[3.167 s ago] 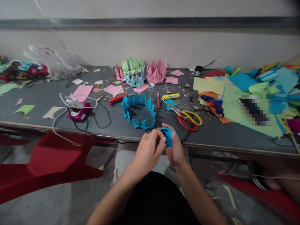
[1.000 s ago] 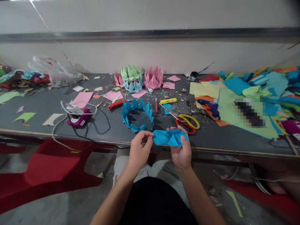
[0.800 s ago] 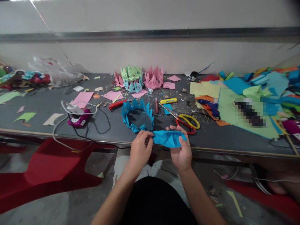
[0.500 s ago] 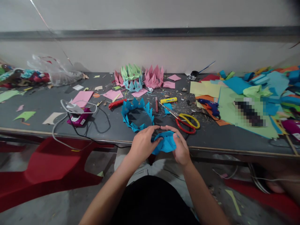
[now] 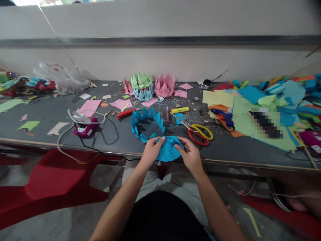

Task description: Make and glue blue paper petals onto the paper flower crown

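A creased piece of blue paper [image 5: 168, 151] is held over the table's front edge between my two hands. My left hand [image 5: 152, 150] pinches its left side, thumb on top. On the right side my right hand [image 5: 190, 152] grips it, with the thumb lying across the paper and the fingers behind. Just beyond my left hand stands a ring of folded blue paper points, a paper crown [image 5: 147, 124]. Scissors [image 5: 198, 132] with red and yellow handles lie beyond my right hand. A yellow glue stick [image 5: 180, 109] and a dark red tube [image 5: 167, 114] lie behind the blue paper.
Green, light blue and pink paper crowns [image 5: 164, 86] stand near the wall. A blue glue gun [image 5: 222, 116] and a paper pile [image 5: 250, 129] lie right. Left are a purple power strip [image 5: 86, 128] with cables and a plastic bag [image 5: 66, 78]. A red stool [image 5: 57, 180] stands below.
The blue paper has been spread flatter and turned more toward me. My left hand has shifted slightly left, and my right thumb now lies across the paper. The view has tilted up slightly.
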`<state>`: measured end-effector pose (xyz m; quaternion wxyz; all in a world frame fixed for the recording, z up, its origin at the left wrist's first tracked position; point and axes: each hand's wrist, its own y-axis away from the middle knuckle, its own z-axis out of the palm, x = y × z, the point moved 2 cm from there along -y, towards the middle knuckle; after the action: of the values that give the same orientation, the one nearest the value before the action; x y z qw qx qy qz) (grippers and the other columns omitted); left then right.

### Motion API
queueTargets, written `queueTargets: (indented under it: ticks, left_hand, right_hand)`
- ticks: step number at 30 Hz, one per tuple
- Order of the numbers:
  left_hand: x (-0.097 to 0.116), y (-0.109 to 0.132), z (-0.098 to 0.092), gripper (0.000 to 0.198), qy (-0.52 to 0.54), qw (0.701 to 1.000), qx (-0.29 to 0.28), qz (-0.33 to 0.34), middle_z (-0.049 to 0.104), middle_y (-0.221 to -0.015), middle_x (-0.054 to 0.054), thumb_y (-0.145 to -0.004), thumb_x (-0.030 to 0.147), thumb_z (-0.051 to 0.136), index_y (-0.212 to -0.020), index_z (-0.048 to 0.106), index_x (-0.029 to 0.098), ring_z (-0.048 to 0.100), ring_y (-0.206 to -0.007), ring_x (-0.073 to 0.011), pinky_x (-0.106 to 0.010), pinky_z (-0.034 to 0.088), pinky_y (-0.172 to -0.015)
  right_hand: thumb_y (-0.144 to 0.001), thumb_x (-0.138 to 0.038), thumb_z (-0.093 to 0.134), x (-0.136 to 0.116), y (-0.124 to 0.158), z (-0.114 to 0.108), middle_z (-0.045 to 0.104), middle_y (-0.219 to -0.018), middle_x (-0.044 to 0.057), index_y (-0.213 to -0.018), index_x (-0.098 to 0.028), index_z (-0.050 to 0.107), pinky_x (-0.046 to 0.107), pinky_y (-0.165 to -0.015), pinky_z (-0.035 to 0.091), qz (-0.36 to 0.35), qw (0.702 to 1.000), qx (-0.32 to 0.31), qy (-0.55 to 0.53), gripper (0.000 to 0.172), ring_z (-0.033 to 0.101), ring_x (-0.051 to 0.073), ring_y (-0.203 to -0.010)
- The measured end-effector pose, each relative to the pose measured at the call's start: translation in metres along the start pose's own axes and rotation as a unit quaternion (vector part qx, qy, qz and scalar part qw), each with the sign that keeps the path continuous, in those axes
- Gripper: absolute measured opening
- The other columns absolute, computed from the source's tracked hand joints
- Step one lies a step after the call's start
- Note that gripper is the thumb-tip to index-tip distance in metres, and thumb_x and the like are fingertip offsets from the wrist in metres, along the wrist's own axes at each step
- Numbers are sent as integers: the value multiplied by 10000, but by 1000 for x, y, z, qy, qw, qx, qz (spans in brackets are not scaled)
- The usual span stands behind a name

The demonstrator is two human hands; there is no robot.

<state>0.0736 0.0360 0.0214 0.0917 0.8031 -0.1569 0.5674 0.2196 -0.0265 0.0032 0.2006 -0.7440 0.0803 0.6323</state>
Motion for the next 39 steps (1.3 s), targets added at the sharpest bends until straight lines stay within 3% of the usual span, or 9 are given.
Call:
queueTargets:
  ticks: [3,6,10,12,14,21,29,35,39]
  left_hand:
    - [-4,-12,-2,192,-41,997,44,41,604,-782,-21,-843,297,480,-955,548,157,592,-723,-145,-258,477,-672]
    - [1,-21,-6,88,-85,990,49,98,585,-1026,-58,-813,193,491,-877,551,187,575,-957,-169,-290,445,-840]
    - [6,-26,-8,169,-200,963,6,181,547,-1177,-71,-788,303,577,-927,580,206,567,-1037,-211,-301,472,-820]
    - [5,-28,-6,235,-283,932,5,225,552,-1181,-86,-782,339,600,-968,581,196,579,-1028,-224,-305,495,-783]
    - [2,-28,-5,146,-323,913,13,250,572,-1154,-86,-819,293,560,-914,597,188,592,-1001,-216,-308,499,-783]
    - [2,-24,-6,153,-311,908,48,276,603,-1063,-85,-888,231,434,-865,572,169,564,-1018,-184,-324,465,-881]
    - [3,-20,-3,193,-343,884,28,315,613,-1035,-93,-895,236,417,-862,593,165,571,-969,-198,-349,476,-846]
    - [2,-20,-3,192,-356,872,16,336,620,-1013,-90,-884,231,431,-841,605,165,573,-963,-204,-349,489,-828]
    - [4,-19,-4,205,-355,869,19,343,597,-1102,-109,-890,227,416,-842,603,159,550,-1031,-216,-364,473,-870]
  right_hand:
    - [-785,-419,583,-2,-16,-1,697,-960,91,-1010,-189,641,380,-774,513,-10,998,-15,66,326,647,246,-892]
    - [-800,-408,547,-2,-37,1,708,-930,88,-973,-182,658,365,-759,508,-19,994,-39,102,305,652,250,-882]
    - [-804,-399,526,2,-53,6,712,-908,90,-934,-169,671,364,-755,499,-25,993,-42,110,301,654,251,-853]
    - [-805,-397,521,5,-54,9,710,-926,92,-934,-166,671,363,-754,497,-26,993,-46,108,304,654,249,-852]
    - [-808,-396,517,7,-53,10,708,-940,90,-941,-166,667,357,-755,496,-27,993,-50,105,305,653,244,-857]
    - [-798,-390,519,10,-51,11,708,-898,82,-940,-167,662,335,-745,493,-33,992,-62,105,300,651,234,-850]
    - [-815,-390,475,6,-52,13,697,-847,59,-897,-180,661,294,-686,464,-40,986,-79,142,292,633,210,-762]
    - [-823,-472,445,-2,-59,14,573,-540,5,-568,-174,578,256,-545,363,-45,975,-113,184,414,550,182,-592]
    - [-827,-466,432,-1,-64,15,519,-485,-7,-519,-179,537,255,-513,342,-34,971,-130,197,434,529,174,-554]
